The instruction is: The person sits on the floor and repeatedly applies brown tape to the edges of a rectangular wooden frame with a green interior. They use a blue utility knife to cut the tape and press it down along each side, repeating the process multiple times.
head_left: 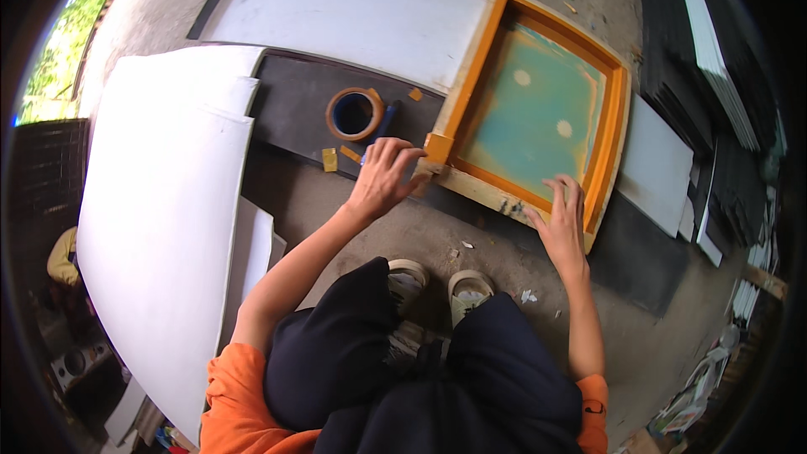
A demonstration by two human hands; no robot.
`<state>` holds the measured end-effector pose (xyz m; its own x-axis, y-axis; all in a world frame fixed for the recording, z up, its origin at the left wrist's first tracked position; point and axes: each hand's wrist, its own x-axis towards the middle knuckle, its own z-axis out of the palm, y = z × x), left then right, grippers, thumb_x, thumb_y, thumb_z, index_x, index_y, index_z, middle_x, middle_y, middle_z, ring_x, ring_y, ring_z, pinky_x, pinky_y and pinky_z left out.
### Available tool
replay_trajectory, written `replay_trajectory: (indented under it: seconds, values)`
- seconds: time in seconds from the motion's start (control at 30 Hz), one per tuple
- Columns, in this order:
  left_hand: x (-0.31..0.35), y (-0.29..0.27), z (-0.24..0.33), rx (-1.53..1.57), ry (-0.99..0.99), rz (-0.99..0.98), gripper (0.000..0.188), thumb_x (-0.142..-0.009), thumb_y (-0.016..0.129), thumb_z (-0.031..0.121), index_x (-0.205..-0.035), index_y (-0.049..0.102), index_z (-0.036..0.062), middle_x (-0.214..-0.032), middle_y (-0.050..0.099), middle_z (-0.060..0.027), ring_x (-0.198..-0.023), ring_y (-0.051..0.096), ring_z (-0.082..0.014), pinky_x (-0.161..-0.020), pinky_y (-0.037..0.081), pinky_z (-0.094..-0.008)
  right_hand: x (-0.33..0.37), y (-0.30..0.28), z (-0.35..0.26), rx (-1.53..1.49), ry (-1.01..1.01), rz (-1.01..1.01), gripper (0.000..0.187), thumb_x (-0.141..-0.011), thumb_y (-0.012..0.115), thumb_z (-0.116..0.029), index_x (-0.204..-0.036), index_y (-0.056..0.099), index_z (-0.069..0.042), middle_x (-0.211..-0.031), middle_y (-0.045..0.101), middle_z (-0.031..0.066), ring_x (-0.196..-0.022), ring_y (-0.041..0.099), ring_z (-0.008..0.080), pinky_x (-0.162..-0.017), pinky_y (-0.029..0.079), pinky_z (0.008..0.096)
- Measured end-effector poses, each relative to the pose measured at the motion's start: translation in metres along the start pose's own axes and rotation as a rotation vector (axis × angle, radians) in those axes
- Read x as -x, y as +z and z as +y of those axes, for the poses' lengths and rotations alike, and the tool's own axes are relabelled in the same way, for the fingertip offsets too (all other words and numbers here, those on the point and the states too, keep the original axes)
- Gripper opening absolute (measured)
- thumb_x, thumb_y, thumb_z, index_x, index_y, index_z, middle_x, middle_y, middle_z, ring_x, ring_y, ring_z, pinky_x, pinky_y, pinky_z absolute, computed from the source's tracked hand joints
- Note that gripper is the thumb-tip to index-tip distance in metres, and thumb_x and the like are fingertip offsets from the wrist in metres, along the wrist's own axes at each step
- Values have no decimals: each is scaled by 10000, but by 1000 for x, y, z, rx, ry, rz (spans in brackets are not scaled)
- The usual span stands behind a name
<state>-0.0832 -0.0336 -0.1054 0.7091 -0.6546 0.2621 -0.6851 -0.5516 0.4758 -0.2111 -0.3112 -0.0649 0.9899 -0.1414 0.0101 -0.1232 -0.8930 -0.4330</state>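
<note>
A shallow wooden screen-printing frame (614, 118) lies tilted to the right of centre, lined with orange tape around a teal mesh (525, 92) with two pale round spots. My left hand (385, 178) is at its near-left corner, fingers curved and parted from the thumb, beside a folded piece of orange tape (437, 149). Over the near edge hovers my right hand (561, 214), thumb and fingers spread, holding nothing. A roll of brown tape (334, 124) sits on a dark board left of the frame. Against it lies a slim blue tool (387, 120), partly hidden by my left hand.
Large white sheets (168, 176) lie on the left, another white panel (353, 13) at the back. Small tape pieces (329, 160) dot the dark board (290, 109). Stacked dark and white sheets (710, 42) stand at right. Paper scraps (528, 295) litter the floor near my shoes (469, 290).
</note>
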Motion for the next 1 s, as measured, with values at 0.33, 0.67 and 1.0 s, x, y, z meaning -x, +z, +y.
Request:
replay_trajectory:
  seconds: [0.33, 0.67, 1.0]
  values:
    - [20, -32, -97, -304, -97, -117, 359, -785, 618, 170, -1125, 529, 99, -1102, 525, -52, -1153, 428, -193, -1032, 236, -428, -174, 110, -92, -363, -384, -145, 213, -814, 592, -157, -1001, 563, -59, -1017, 545, 90, -1014, 458, 280, -919, 373, 374]
    - [8, -40, -106, 826, -529, 351, 150, -832, 374, 180, -819, 445, 48, -790, 458, -40, -760, 456, -149, -663, 374, -303, -164, 93, -102, -542, -318, -239, 550, -747, 688, -224, -1225, 443, -106, -1259, 408, 91, -1211, 358, 263, -1031, 316, 384]
    - [-37, -48, 2, 1868, -805, 431, 195, -795, 308, 254, -751, 397, 86, -753, 388, -23, -738, 408, -121, -688, 354, -252, -112, -2, -131, -663, -267, -358, 759, -608, 802, -266, -1244, 418, -108, -1219, 480, 60, -1168, 423, 226, -1016, 307, 367]
